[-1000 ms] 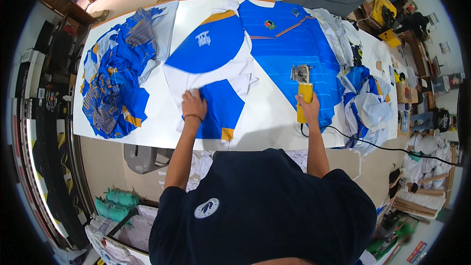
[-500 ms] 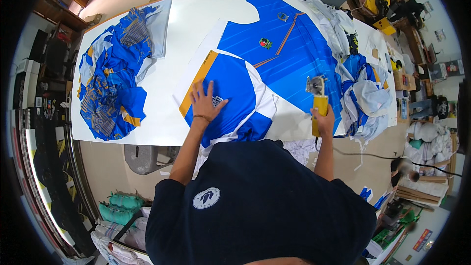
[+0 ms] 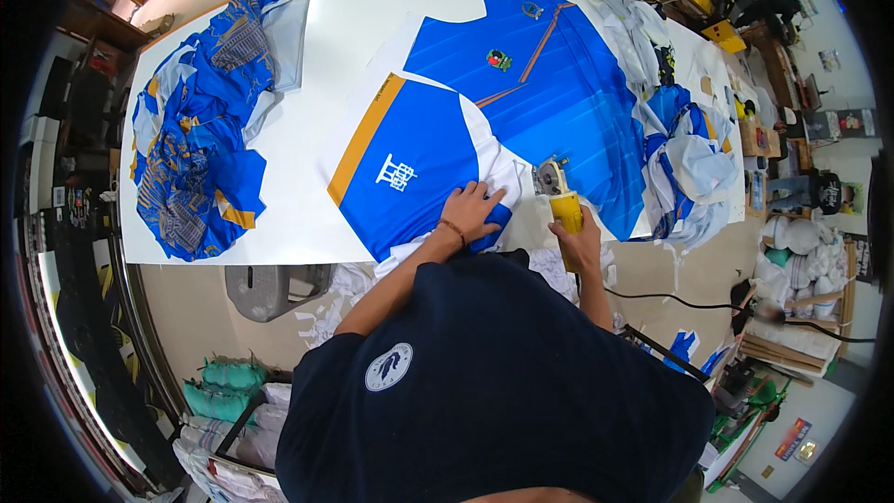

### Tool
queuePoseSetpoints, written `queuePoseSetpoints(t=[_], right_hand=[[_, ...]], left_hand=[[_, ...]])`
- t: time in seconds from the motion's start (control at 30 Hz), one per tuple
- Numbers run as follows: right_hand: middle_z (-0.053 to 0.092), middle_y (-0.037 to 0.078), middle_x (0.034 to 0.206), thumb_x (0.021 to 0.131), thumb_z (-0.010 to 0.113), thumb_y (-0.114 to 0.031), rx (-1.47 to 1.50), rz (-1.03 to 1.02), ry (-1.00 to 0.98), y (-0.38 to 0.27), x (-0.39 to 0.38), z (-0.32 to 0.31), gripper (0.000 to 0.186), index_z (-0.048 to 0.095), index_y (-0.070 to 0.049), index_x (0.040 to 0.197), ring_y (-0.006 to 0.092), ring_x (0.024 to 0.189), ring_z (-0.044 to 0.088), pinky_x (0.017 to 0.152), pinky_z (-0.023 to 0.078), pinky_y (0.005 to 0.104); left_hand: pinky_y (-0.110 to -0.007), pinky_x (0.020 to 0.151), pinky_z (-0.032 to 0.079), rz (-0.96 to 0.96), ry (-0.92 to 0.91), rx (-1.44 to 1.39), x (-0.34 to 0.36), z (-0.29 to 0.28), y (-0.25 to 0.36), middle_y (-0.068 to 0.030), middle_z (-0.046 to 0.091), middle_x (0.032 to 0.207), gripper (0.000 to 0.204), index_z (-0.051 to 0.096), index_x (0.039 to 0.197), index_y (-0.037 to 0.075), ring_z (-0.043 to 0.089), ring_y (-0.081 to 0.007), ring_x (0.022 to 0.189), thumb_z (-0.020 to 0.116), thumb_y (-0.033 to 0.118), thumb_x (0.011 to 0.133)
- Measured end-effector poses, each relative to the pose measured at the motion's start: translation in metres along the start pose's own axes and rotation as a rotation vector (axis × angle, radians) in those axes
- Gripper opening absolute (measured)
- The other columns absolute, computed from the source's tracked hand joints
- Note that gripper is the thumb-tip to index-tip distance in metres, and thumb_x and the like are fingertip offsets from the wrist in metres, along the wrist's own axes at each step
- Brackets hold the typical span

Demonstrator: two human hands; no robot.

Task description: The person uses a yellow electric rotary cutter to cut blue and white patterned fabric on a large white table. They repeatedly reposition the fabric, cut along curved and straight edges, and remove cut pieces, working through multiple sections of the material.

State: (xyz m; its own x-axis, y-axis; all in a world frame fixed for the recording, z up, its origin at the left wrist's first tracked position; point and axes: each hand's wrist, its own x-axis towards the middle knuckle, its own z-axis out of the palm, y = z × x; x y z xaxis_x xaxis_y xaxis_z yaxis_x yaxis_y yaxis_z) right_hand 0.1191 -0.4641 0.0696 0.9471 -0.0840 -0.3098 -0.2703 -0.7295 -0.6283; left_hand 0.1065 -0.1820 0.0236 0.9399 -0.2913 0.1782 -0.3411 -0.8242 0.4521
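On the white table, my left hand lies with fingers apart on the lower right of a smaller blue fabric piece with an orange band and white lettering, over white and blue folds. My right hand grips a yellow corded electric cutter, whose metal head is at the right edge of the white fabric. Behind these pieces lies a large blue jersey panel with two badges and orange lines.
Crumpled blue, white and orange cloth covers the table's left end; another heap lies at the right. The black cord runs off to the right. A grey stool stands under the near edge, beside teal bundles.
The smaller blue piece has turned, its orange band now along the left. My left hand has shifted right across it. The cutter has moved down, then leftward to that piece's right edge.
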Motion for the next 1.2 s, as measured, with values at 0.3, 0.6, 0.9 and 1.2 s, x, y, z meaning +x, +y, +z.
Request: queuePoseSetpoints(t=[0.3, 0.6, 0.9, 1.2], right_hand=[[0.068, 0.022, 0.115, 0.078, 0.079, -0.038, -0.290, -0.040, -0.044, -0.009, -0.015, 0.007, 0.069, 0.051, -0.009, 0.133, 0.0430, 0.105, 0.067, 0.089, 0.053, 0.0524], [0.066, 0.027, 0.106, 0.082, 0.073, -0.039, -0.334, -0.058, -0.113, -0.061, 0.003, 0.041, 0.065, 0.043, -0.006, 0.129, 0.0475, 0.097, 0.068, 0.082, 0.054, 0.0566], [0.065, 0.030, 0.115, 0.082, 0.071, -0.037, -0.370, -0.007, -0.192, -0.107, 0.034, 0.055, 0.070, 0.039, -0.004, 0.135, 0.0479, 0.107, 0.067, 0.092, 0.052, 0.0571], [0.066, 0.031, 0.114, 0.081, 0.072, -0.037, -0.406, -0.041, -0.198, -0.113, 0.044, 0.057, 0.067, 0.042, -0.002, 0.130, 0.0482, 0.105, 0.068, 0.088, 0.054, 0.0555]], left_hand=[[-0.047, 0.068, 0.055, -0.567, 0.037, -0.398, -0.024, -0.040, -0.047, -0.0145, 0.072, 0.091, 0.026, 0.068, 0.087, 0.007, 0.071, -0.0371, 0.081, 0.074, 0.030, 0.077], [-0.046, 0.074, 0.055, -0.589, 0.105, -0.217, -0.050, -0.025, -0.063, -0.0159, 0.069, 0.089, 0.033, 0.073, 0.089, 0.002, 0.068, -0.0363, 0.082, 0.077, 0.032, 0.076], [-0.038, 0.074, 0.058, -0.565, 0.252, -0.364, -0.066, -0.011, -0.072, -0.0109, 0.071, 0.091, 0.027, 0.076, 0.078, 0.002, 0.071, -0.0285, 0.083, 0.087, 0.025, 0.071], [-0.034, 0.070, 0.058, -0.588, 0.277, -0.495, -0.076, -0.007, -0.077, -0.0080, 0.073, 0.092, 0.022, 0.079, 0.079, 0.004, 0.072, -0.0225, 0.079, 0.089, 0.022, 0.071]])
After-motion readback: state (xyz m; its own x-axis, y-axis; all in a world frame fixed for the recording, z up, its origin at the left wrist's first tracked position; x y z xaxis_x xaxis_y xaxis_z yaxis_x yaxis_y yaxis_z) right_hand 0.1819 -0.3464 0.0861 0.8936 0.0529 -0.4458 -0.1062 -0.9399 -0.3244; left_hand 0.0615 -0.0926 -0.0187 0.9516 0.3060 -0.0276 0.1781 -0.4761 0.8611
